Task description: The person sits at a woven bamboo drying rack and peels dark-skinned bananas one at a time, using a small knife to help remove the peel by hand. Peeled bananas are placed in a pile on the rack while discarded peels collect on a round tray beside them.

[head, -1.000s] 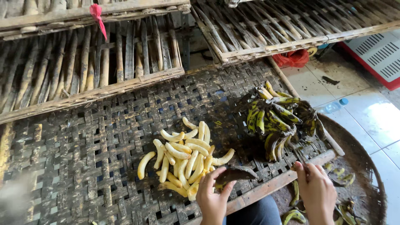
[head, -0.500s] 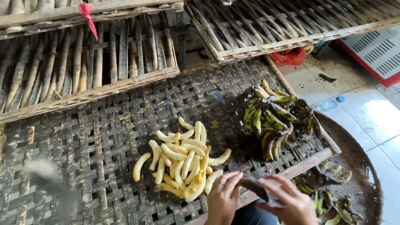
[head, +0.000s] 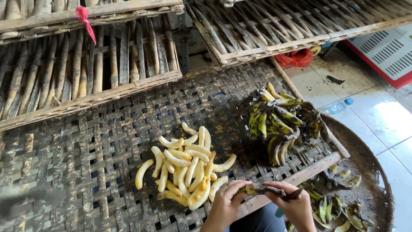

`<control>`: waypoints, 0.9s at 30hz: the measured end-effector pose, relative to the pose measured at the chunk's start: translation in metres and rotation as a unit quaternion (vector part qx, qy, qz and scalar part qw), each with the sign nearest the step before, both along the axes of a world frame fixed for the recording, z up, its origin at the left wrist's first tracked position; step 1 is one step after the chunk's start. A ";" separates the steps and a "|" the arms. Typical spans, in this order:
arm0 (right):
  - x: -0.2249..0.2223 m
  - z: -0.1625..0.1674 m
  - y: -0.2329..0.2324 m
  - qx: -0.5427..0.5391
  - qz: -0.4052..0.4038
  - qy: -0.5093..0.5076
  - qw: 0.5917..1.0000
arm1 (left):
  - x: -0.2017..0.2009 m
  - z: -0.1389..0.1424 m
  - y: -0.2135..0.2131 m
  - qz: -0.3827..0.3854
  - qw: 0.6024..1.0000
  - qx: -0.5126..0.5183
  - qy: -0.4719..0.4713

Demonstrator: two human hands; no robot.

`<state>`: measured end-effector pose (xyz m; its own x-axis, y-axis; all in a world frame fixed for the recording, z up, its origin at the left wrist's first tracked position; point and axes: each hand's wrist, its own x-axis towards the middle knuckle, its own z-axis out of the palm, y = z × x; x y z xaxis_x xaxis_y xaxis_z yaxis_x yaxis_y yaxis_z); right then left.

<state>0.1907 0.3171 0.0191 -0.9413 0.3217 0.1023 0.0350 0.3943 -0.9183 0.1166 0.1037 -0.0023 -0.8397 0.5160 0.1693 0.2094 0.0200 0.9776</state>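
We have one view only, worn on the head, looking steeply down and forward over a woven bamboo tray (head: 86,172). Our hands (head: 266,202) sit close at the near edge; slatted racks (head: 86,64) lie far, tiled floor (head: 377,116) to the right.

Free room: bare woven surface (head: 77,172) at 9 o'clock of peeled bananas (head: 184,165).
Obstacles: unpeeled bunch (head: 281,122) at 2 o'clock; bamboo racks (head: 86,64) across 12 o'clock.
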 end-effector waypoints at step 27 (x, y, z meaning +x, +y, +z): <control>-0.010 -0.007 -0.044 0.068 -0.095 0.012 0.993 | 0.004 -0.033 0.023 0.126 0.816 0.444 -0.348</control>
